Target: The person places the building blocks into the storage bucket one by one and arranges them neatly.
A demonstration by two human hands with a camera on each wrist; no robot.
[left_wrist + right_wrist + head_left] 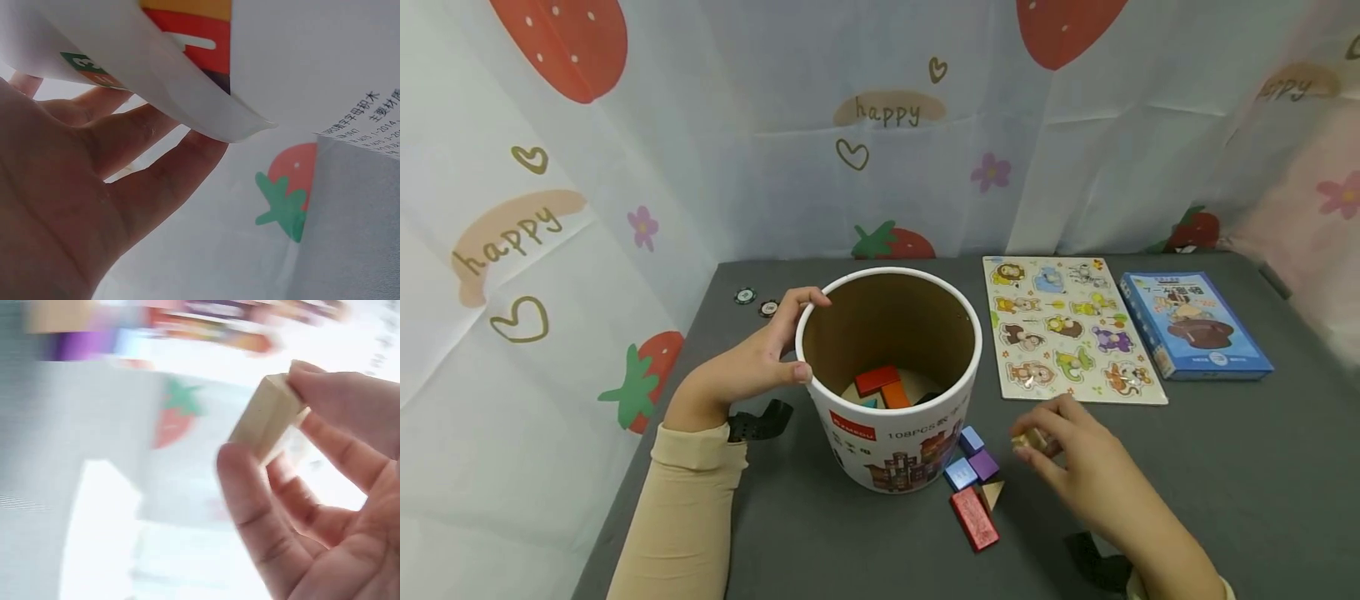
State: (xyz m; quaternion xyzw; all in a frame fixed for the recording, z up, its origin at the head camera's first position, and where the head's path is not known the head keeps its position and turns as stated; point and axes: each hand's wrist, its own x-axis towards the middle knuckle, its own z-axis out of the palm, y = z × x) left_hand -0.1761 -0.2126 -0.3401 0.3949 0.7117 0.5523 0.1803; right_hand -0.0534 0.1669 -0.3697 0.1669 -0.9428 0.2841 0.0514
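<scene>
A white printed bucket (880,454) stands on the grey table with its top uncovered. Red and orange blocks (883,385) lie at its bottom, along with a bit of teal and something dark. My left hand (756,362) grips the bucket's rim on the left side, thumb at the front and fingers farther back. To the right of the bucket, my right hand (1078,454) pinches a plain wooden block (265,415) between thumb and fingertips. Close by on the table are a red block (974,518), a wooden triangle block (992,495), a purple block (982,465) and two blue blocks (961,474).
An animal puzzle board (1067,329) lies flat behind the right hand, with a blue box (1198,325) to its right. Two round chips (746,296) rest at the back left. A printed curtain (760,150) hangs behind and along the left of the table.
</scene>
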